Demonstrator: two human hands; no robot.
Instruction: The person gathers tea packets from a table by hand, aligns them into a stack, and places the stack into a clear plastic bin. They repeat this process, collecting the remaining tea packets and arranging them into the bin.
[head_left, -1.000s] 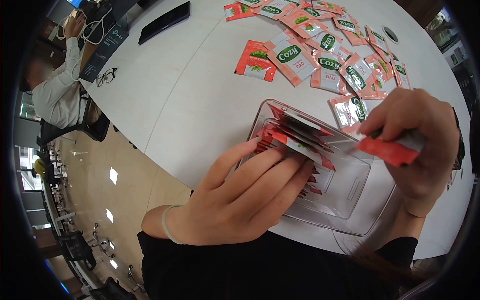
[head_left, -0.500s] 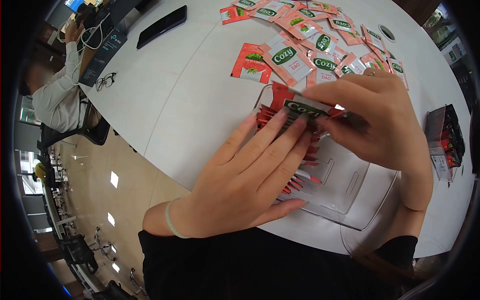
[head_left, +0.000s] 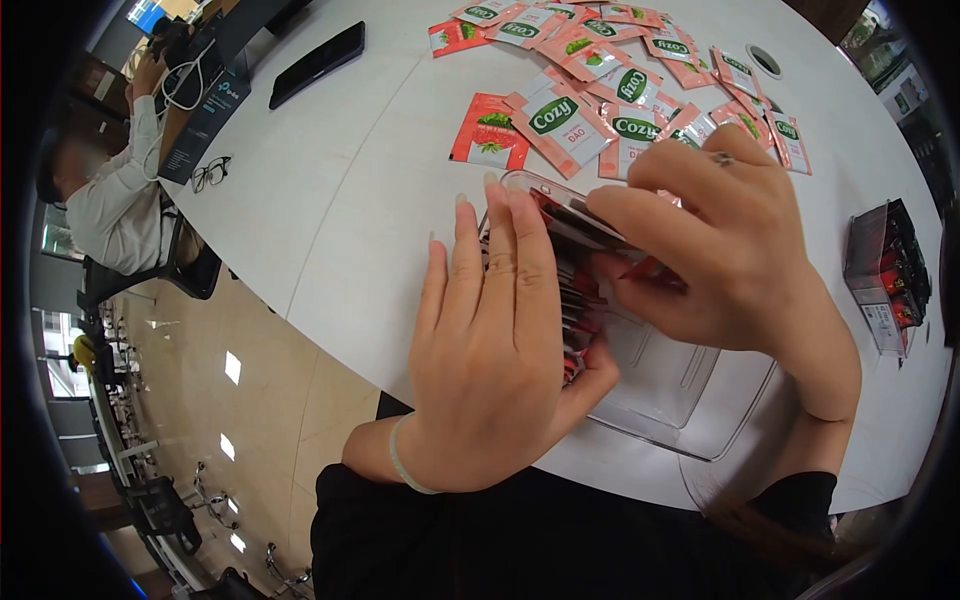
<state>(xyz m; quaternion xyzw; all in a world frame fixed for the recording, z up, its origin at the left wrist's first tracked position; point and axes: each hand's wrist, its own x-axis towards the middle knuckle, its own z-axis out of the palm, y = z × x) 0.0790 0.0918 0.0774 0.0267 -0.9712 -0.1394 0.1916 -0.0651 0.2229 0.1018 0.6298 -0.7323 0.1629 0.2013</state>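
A clear plastic box (head_left: pixel 690 400) stands on the white table (head_left: pixel 370 210) in front of me. A row of red and white tea sachets (head_left: pixel 580 290) stands on edge at its left end. My left hand (head_left: pixel 490 340) lies flat against the outside of that row, fingers straight and pressing it. My right hand (head_left: pixel 720 240) reaches in from the right, its fingertips pinching a sachet into the row. Several loose Cozy sachets (head_left: pixel 620 90) lie scattered on the table beyond the box.
A black phone (head_left: pixel 317 64) and a pair of glasses (head_left: pixel 211 172) lie at the far left of the table. A second clear box (head_left: pixel 885 275) with sachets stands at the right edge. A person in a white shirt (head_left: pixel 110 190) sits at the left.
My right hand brought a sachet from the right into the row in the box. My left hand turned flat and pushed the row upright.
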